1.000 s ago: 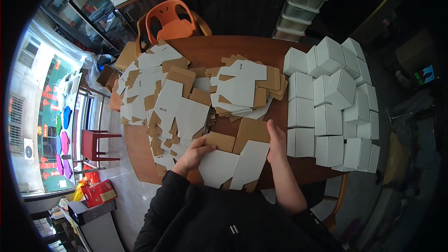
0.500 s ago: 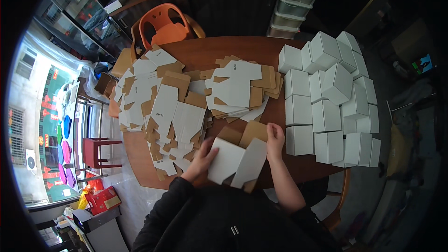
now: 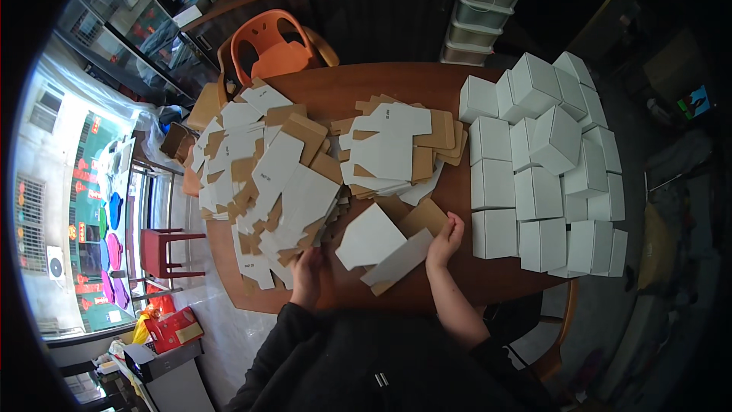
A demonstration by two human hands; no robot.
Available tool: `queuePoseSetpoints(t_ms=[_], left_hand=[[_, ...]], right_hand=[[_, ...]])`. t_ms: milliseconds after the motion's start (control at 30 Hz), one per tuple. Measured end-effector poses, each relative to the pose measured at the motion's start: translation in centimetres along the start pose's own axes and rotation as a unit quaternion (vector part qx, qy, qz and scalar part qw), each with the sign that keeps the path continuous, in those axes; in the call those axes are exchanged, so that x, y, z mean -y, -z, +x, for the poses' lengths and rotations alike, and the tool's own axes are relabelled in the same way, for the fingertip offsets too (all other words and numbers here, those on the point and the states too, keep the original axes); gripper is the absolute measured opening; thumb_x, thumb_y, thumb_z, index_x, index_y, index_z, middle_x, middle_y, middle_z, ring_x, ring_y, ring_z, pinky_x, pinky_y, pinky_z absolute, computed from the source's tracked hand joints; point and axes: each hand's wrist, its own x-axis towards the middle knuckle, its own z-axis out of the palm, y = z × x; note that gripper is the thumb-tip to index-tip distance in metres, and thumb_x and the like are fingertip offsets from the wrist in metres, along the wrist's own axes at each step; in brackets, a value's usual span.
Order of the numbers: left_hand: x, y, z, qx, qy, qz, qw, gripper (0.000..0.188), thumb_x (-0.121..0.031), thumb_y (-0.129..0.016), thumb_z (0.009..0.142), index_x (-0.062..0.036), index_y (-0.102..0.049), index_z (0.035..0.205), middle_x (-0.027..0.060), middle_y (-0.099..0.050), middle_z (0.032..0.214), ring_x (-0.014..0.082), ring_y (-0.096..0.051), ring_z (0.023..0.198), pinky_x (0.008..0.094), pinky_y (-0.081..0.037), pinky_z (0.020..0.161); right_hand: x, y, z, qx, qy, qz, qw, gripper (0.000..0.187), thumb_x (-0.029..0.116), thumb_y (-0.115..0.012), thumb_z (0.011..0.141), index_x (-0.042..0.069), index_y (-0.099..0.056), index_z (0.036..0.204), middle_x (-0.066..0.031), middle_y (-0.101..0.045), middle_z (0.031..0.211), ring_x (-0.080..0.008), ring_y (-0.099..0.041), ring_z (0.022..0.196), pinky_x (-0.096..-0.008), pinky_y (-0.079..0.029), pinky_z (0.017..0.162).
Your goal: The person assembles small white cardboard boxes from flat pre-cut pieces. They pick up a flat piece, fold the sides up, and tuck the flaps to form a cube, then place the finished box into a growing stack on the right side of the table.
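A partly folded carton, white outside and brown inside, sits at the table's near edge with its flaps spread. My right hand is closed on its right side, at a brown flap. Apart from this carton, my left hand is at the near edge of the left pile of flat carton blanks; its fingers look stretched out, partly in shadow. Beyond the folded carton lies a second stack of flat blanks, white and brown.
Finished white boxes are stacked along the table's right side, with one tilted on top. An orange chair stands at the far side of the wooden table. Clear drawers stand behind, and a red stool is at left.
My left hand has let go of the carton and moved left to the blanks. The carton has tilted and shifted slightly away from me, with my right hand still on it.
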Motion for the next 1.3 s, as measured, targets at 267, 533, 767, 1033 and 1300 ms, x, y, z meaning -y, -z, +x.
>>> queuePoseSetpoints(t_ms=[267,533,767,1033,1300], left_hand=[[-2.4,-1.8,-2.0,-0.133,0.012,-0.025,0.991,0.017,-0.018,-0.059,0.096,-0.0073,-0.053,0.108,0.0047,-0.058,0.1,0.0172,-0.058,0.084,0.03,-0.048,0.075],[1.2,-10.7,-5.8,0.205,-0.397,0.646,0.619,0.071,-0.037,-0.069,0.083,-0.0032,-0.044,0.14,0.0252,-0.037,0.146,0.0458,-0.032,0.137,0.0625,-0.023,0.111],[4.7,-7.8,-2.9,0.203,-0.385,0.767,0.471,0.11,-0.078,-0.055,0.076,-0.0018,-0.032,0.152,0.0293,-0.019,0.159,0.0482,-0.012,0.148,0.0769,-0.005,0.107],[4.6,-8.5,-2.4,0.186,-0.386,0.776,0.463,0.122,-0.085,-0.059,0.065,-0.0022,-0.033,0.151,0.0282,-0.02,0.159,0.0482,-0.012,0.148,0.0777,-0.004,0.106],[3.4,-8.0,-2.3,0.304,-0.408,0.712,0.484,0.124,-0.08,-0.065,0.065,-0.0005,-0.027,0.152,0.0253,-0.023,0.159,0.0409,-0.018,0.149,0.0697,-0.008,0.113]], right_hand=[[3.7,0.8,-4.1,0.167,0.277,-0.267,0.908,0.055,0.034,-0.052,0.099,0.004,-0.041,0.144,-0.0204,-0.025,0.157,-0.043,-0.017,0.147,-0.0597,-0.011,0.117],[2.3,1.1,-6.7,0.386,0.388,-0.427,0.72,0.075,0.042,-0.052,0.095,0.002,-0.027,0.153,-0.0205,-0.021,0.161,-0.0385,-0.016,0.15,-0.0557,-0.01,0.12],[2.2,0.9,-6.7,0.324,0.298,-0.442,0.781,0.081,0.047,-0.051,0.095,-0.005,-0.024,0.152,-0.0266,-0.017,0.16,-0.0403,-0.014,0.15,-0.0526,-0.011,0.121],[2.4,-0.2,-3.6,0.307,0.318,-0.37,0.817,0.083,0.048,-0.058,0.092,-0.001,-0.027,0.152,-0.0232,-0.031,0.155,-0.0376,-0.029,0.145,-0.0518,-0.02,0.118],[5.7,-1.3,0.9,0.327,0.101,-0.373,0.862,0.042,0.044,-0.06,0.094,0.003,-0.067,0.086,-0.0196,-0.067,0.095,-0.0362,-0.065,0.086,-0.0487,-0.05,0.07]])
